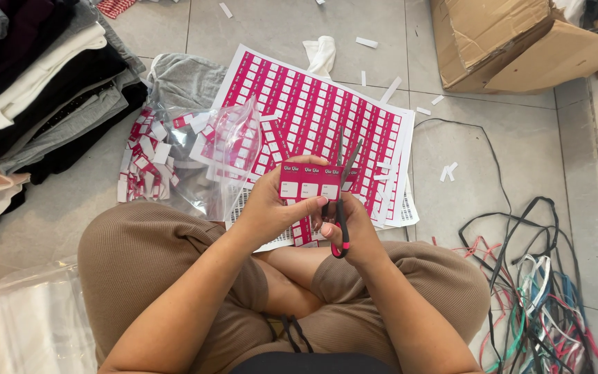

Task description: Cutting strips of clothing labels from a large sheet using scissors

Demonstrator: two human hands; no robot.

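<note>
Head view, your left hand pinching a glossy pink label strip, right hand gripping black scissors, blades parted at the strip's right edge.

Bare-armed, pink-painted nails on right hand, left hand unadorned; brown ribbed shorts with dark drawstring.
</note>
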